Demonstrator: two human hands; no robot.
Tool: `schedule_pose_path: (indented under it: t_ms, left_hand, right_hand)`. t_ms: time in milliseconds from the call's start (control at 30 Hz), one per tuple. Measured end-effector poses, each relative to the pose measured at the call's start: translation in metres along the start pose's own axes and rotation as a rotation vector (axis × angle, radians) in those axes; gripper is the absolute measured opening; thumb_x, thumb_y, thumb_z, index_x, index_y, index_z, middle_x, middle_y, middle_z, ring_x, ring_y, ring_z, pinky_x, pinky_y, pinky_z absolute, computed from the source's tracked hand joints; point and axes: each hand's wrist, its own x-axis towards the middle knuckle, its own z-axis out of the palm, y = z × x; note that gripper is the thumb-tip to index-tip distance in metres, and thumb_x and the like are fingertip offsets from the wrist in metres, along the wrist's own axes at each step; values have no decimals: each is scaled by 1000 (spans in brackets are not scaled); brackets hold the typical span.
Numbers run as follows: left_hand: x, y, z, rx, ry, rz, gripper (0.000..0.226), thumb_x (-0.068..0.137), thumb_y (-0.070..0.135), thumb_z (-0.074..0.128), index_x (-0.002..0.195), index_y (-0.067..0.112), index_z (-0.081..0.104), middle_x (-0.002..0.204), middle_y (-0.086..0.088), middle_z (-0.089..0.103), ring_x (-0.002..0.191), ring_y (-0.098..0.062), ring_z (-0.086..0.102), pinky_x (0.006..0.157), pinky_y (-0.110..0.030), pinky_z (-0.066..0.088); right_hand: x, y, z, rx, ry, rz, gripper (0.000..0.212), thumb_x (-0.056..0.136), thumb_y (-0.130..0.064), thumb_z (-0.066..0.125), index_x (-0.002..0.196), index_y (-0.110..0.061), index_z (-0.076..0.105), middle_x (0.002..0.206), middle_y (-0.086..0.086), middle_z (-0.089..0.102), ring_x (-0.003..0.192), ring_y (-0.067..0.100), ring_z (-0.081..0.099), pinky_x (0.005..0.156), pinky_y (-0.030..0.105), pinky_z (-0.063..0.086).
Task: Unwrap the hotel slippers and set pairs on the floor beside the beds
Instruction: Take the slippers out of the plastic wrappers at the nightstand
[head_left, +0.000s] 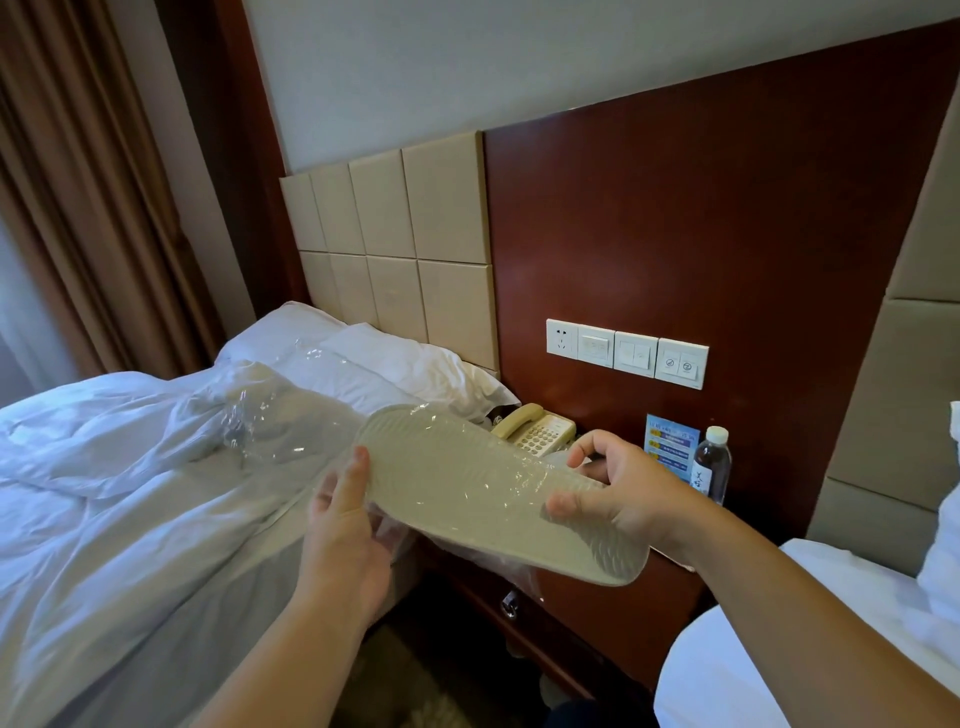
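The left hand (345, 525) is gripping the toe-side edge of a pale slipper (483, 488), its thumb lying flat across the ridged sole and its fingers curling underneath. The right hand (618, 493) is clasping the same slipper nearer the heel, thumb pressing on the near edge of the sole and fingers wrapping over the far edge. The slipper is being held sole-up in the air between the two beds, tilting down toward the right, and it is still lying inside a clear plastic wrapper (291, 415) that is clinging to the sole, trailing loose beyond the toe over the left bed (130, 493) and sagging below the slipper. Whether a second slipper is sitting under the first cannot be told. Behind the hands, a cream telephone (535, 428) is sitting on the dark wooden nightstand (571, 597), with a water bottle (712, 465) standing near a small blue card (670, 441) against the wood panel. A row of wall switches (626, 353) is showing above them. White pillows (395, 364) are leaning against the tiled headboard (395, 249), and the corner of the right bed (810, 649) is showing beneath the right forearm.
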Motion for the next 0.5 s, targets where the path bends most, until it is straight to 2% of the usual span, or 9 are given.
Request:
schedule_pose_path:
  t_ms: [100, 200, 267, 333, 433, 500]
  left_hand:
    - [1, 5, -3, 12, 44, 1, 48, 82, 43, 71, 122, 20, 58, 100, 5, 76, 91, -21, 73, 58, -36, 58]
    - [4, 7, -8, 6, 84, -40, 46, 89, 47, 62, 129, 25, 56, 118, 6, 70, 107, -20, 65, 69, -41, 54]
    - [3, 7, -11, -18, 51, -89, 49, 82, 48, 69, 123, 22, 59, 114, 4, 70, 101, -19, 68, 73, -41, 55]
    - [0, 5, -12, -28, -24, -164, 51, 72, 43, 78, 114, 17, 65, 101, 1, 72, 89, -19, 72, 68, -39, 56]
    - [-2, -2, -12, -4, -80, -235, 57, 71, 24, 79, 125, 14, 62, 106, -7, 71, 82, -22, 74, 69, -41, 57]
    - [1, -4, -9, -1, -56, -231, 58, 73, 20, 77, 128, 15, 60, 110, -7, 70, 78, -21, 74, 62, -38, 58]
  right_hand:
    - [0, 4, -2, 15, -8, 19, 60, 50, -36, 95, 95, -27, 56, 96, 1, 75, 86, 25, 73, 76, 49, 60]
    - [1, 6, -2, 25, -2, 33, 56, 51, -33, 96, 90, -29, 57, 96, 2, 75, 85, 25, 73, 72, 47, 61]
    - [1, 7, -3, 40, 0, 31, 56, 51, -30, 96, 91, -27, 57, 95, 3, 75, 85, 27, 73, 72, 47, 61]
    - [1, 6, -3, 43, -6, 29, 57, 52, -28, 96, 94, -24, 57, 95, 4, 75, 84, 27, 73, 70, 45, 61]
    - [3, 5, 0, 29, -23, 29, 59, 54, -27, 95, 97, -22, 56, 94, 2, 75, 83, 25, 74, 69, 43, 61]
    - [4, 5, 1, 24, -22, 32, 58, 54, -28, 95, 97, -23, 56, 94, 1, 75, 83, 25, 74, 70, 46, 61]
